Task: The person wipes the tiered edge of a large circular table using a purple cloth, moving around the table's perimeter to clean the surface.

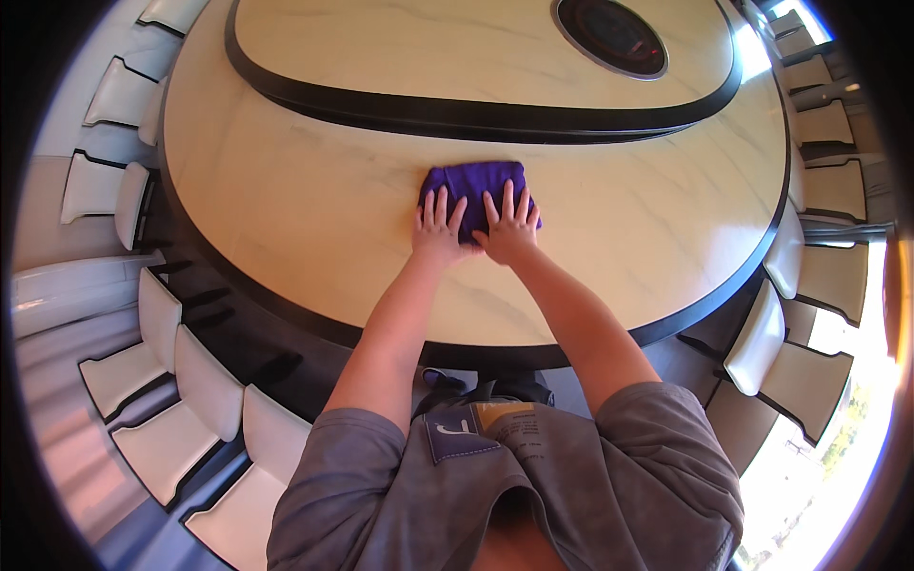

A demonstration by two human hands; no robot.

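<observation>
A folded purple cloth (pixel 476 179) lies flat on the large round cream table (pixel 314 276) with faint grey veins and a dark rim. My left hand (pixel 440 228) rests on the cloth's near left part, fingers spread and pointing away from me. On its near right part lies my right hand (pixel 510 226), likewise with fingers stretched out. Both palms press down side by side, with the thumbs close together. Parts of the cloth are hidden beneath the hands. Both arms reach straight forward from grey short sleeves.
Beyond the cloth stands a raised round centre (pixel 409 57) with a thick dark edge and a dark oval inset (pixel 611 36). White chairs (pixel 171 447) line the left side, and more chairs (pixel 809 376) stand on the right by a bright window (pixel 809 495).
</observation>
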